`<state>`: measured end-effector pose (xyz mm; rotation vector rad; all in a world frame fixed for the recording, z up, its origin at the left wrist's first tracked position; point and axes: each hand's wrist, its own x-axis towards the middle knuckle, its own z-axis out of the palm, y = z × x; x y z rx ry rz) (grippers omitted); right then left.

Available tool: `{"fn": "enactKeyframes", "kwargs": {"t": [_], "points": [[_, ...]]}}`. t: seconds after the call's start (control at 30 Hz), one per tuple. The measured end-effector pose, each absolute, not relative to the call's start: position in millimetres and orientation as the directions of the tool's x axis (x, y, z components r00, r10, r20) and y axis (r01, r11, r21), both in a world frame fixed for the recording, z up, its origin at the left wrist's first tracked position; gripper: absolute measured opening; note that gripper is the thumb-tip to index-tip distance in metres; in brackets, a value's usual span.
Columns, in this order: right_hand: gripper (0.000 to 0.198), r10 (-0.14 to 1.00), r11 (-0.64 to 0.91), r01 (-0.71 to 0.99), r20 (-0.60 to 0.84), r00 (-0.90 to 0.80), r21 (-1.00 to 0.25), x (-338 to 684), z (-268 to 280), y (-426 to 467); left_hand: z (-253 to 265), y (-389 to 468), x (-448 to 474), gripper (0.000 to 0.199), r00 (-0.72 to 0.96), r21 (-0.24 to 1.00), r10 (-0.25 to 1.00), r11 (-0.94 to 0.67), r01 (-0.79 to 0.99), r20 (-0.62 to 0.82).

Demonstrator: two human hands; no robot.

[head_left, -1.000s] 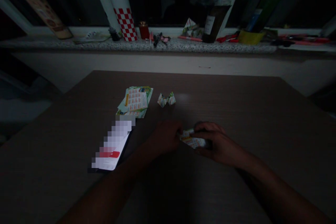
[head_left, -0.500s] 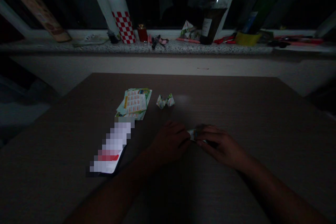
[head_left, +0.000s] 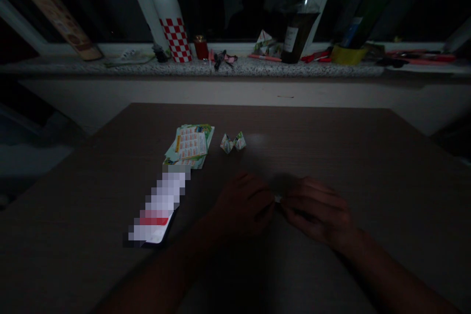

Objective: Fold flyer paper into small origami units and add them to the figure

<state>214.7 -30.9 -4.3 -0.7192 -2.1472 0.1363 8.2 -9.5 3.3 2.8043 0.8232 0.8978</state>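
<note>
Between my two hands a small piece of printed paper point(head_left: 278, 198) shows as a pale sliver, most of it covered by fingers. My left hand point(head_left: 246, 206) is closed on its left end, fingers curled. My right hand point(head_left: 318, 211) pinches the other end, with thumb and fingertips together. Beyond my left hand a folded paper piece point(head_left: 233, 143), shaped like a bow, lies on the table. Left of that is a loose stack of printed cards or leaflets point(head_left: 190, 144). A lit phone point(head_left: 162, 230) with a blurred screen lies nearer me.
The dark wooden table point(head_left: 331, 142) meets a wall with a granite sill point(head_left: 243, 69). On the sill stand a red-and-white checked bottle point(head_left: 176, 34), a small red jar point(head_left: 200, 47), a dark cup with a clear lid point(head_left: 294, 39) and a green bottle point(head_left: 375, 5). The room is dim.
My right hand has shifted slightly right and its fingers now cover more of the paper. My left hand has moved a little right too. Less of the paper shows.
</note>
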Motion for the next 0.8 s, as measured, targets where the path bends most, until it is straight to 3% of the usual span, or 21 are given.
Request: {"fn": "enactKeyframes", "kwargs": {"t": [0.37, 0.6, 0.8], "points": [[0.013, 0.530, 0.840, 0.460, 0.621, -0.577, -0.289, 214, 1, -37, 4, -11, 10, 0.013, 0.700, 0.151, 0.429, -0.893, 0.424, 0.571], [0.013, 0.484, 0.863, 0.418, 0.700, -0.526, -0.283, 215, 3, -38, 8, -9, 14, 0.009, 0.641, 0.159, 0.368, -0.919, 0.361, 0.674], [0.013, 0.476, 0.869, 0.395, 0.721, -0.504, -0.298, 213, 6, -37, 11, -8, 12, 0.008, 0.648, 0.173, 0.389, -0.912, 0.372, 0.655]]}}
